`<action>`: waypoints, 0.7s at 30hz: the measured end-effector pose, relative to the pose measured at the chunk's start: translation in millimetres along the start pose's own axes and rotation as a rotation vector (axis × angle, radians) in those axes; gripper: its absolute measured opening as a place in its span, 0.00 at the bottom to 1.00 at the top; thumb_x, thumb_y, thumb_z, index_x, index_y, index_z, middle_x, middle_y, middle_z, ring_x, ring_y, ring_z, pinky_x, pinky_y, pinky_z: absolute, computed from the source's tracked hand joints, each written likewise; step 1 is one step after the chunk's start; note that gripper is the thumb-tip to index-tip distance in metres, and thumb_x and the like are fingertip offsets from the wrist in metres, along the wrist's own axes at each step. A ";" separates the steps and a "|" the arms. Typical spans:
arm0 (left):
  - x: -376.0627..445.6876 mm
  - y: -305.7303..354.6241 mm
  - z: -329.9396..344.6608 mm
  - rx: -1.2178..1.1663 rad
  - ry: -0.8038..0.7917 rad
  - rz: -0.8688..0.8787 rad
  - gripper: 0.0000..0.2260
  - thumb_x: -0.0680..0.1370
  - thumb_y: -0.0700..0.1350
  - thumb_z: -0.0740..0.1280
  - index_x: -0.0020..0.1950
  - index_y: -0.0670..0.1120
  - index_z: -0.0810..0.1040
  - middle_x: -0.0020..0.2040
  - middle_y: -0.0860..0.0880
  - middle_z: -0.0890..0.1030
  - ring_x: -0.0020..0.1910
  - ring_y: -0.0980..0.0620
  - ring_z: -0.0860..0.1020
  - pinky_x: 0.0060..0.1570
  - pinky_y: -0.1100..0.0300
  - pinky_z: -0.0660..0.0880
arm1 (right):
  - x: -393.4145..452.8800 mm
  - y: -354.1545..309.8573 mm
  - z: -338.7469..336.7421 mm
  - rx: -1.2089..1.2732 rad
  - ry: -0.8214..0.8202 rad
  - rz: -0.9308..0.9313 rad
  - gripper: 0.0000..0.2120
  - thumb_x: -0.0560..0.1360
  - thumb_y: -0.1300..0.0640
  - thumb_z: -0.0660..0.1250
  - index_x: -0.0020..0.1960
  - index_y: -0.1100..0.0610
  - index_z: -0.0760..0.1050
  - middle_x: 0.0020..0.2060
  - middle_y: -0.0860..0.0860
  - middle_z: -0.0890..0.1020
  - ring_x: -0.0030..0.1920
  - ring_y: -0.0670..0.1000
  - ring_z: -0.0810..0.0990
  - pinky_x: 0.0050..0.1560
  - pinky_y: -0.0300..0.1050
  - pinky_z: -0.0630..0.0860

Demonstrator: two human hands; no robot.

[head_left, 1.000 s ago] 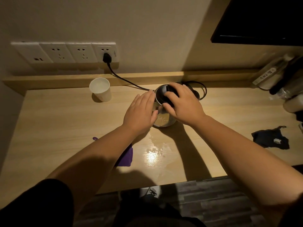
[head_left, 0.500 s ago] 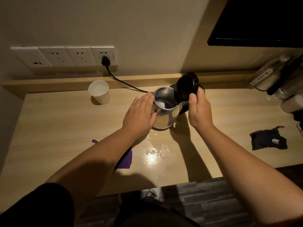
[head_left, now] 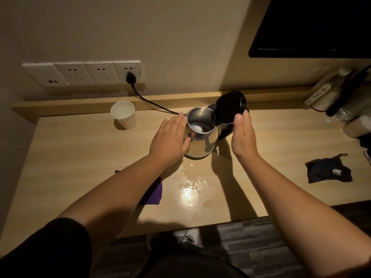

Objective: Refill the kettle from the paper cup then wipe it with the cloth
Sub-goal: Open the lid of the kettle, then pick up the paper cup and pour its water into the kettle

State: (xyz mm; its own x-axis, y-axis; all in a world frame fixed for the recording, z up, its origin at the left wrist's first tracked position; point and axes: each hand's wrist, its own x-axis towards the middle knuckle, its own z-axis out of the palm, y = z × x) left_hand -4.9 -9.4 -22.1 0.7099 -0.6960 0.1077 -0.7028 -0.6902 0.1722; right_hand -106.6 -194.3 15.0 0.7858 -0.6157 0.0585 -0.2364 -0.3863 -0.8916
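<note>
Kettle (head_left: 201, 137) lid-up on wet wooden desk (head_left: 80, 157), flat relaxed hands (head_left: 170, 139) flanking it.

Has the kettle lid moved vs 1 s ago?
Yes. The lid has swung up and back toward the wall ledge. It now stands open behind the kettle mouth; earlier it lay closed under the right hand.

A pale wooden table (head_left: 70, 167) carries a paper cup (head_left: 123, 114) far left, a steel kettle (head_left: 200, 135) at centre, a purple cloth (head_left: 153, 194) nearer, and a dark cloth (head_left: 328, 171) right.
</note>
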 end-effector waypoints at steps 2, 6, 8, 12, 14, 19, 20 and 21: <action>-2.3 -0.7 -3.1 0.012 -0.011 -0.008 0.29 0.81 0.55 0.56 0.78 0.44 0.54 0.78 0.45 0.58 0.77 0.48 0.54 0.74 0.55 0.43 | -0.7 0.6 -2.7 0.000 0.008 -0.017 0.15 0.85 0.52 0.51 0.68 0.56 0.68 0.56 0.51 0.76 0.56 0.49 0.75 0.51 0.38 0.70; -15.5 -7.5 -11.3 0.020 -0.020 -0.050 0.29 0.81 0.56 0.56 0.78 0.45 0.53 0.79 0.46 0.56 0.77 0.48 0.52 0.75 0.53 0.44 | -9.0 4.3 -10.2 -0.094 0.060 -0.050 0.20 0.83 0.50 0.56 0.73 0.54 0.64 0.65 0.49 0.73 0.64 0.44 0.69 0.62 0.41 0.67; -27.3 -14.8 -14.7 0.027 -0.032 -0.080 0.29 0.81 0.56 0.55 0.78 0.45 0.52 0.79 0.46 0.55 0.77 0.48 0.51 0.75 0.52 0.45 | -18.2 11.1 -12.9 -0.214 0.083 -0.086 0.20 0.82 0.50 0.59 0.72 0.55 0.65 0.66 0.52 0.72 0.64 0.45 0.67 0.63 0.45 0.67; -56.1 -34.8 -18.0 0.044 -0.073 -0.166 0.29 0.81 0.57 0.55 0.78 0.46 0.52 0.79 0.46 0.54 0.78 0.48 0.51 0.76 0.49 0.47 | -51.9 31.8 -3.3 -0.466 0.014 -0.177 0.17 0.79 0.53 0.64 0.66 0.59 0.71 0.62 0.57 0.75 0.63 0.55 0.71 0.64 0.52 0.68; -70.6 -46.6 -17.3 0.044 -0.086 -0.203 0.29 0.81 0.56 0.55 0.78 0.45 0.53 0.79 0.46 0.55 0.77 0.48 0.51 0.76 0.50 0.47 | -74.6 43.8 15.8 -0.577 -0.143 -0.203 0.16 0.79 0.52 0.64 0.64 0.58 0.72 0.61 0.56 0.76 0.63 0.55 0.71 0.65 0.52 0.67; -98.4 -75.2 -12.6 0.020 -0.104 -0.254 0.28 0.81 0.55 0.54 0.78 0.43 0.55 0.78 0.44 0.57 0.77 0.46 0.53 0.76 0.49 0.47 | -114.8 51.9 82.3 -0.760 -0.480 -0.343 0.18 0.79 0.47 0.59 0.64 0.55 0.74 0.62 0.54 0.77 0.63 0.55 0.73 0.66 0.51 0.68; -101.3 -80.6 -11.4 0.012 -0.106 -0.265 0.28 0.81 0.55 0.54 0.78 0.43 0.55 0.78 0.44 0.57 0.77 0.46 0.53 0.76 0.50 0.47 | -117.4 48.0 94.3 -0.765 -0.503 -0.366 0.18 0.79 0.47 0.59 0.64 0.56 0.74 0.63 0.55 0.76 0.64 0.55 0.72 0.67 0.51 0.66; -103.8 -85.7 -10.0 0.005 -0.108 -0.275 0.28 0.82 0.55 0.54 0.78 0.43 0.55 0.78 0.44 0.57 0.77 0.47 0.53 0.76 0.50 0.47 | -118.4 44.3 104.9 -0.766 -0.516 -0.381 0.18 0.79 0.48 0.59 0.63 0.56 0.74 0.64 0.55 0.75 0.65 0.56 0.71 0.68 0.51 0.65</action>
State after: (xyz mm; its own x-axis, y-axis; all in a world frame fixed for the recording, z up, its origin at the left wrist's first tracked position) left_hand -17.9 124.0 -38.2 0.8651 -0.4994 -0.0468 -0.4850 -0.8567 0.1756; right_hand -150.2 -66.5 -78.5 0.9950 -0.0547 -0.0841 -0.0786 -0.9463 -0.3136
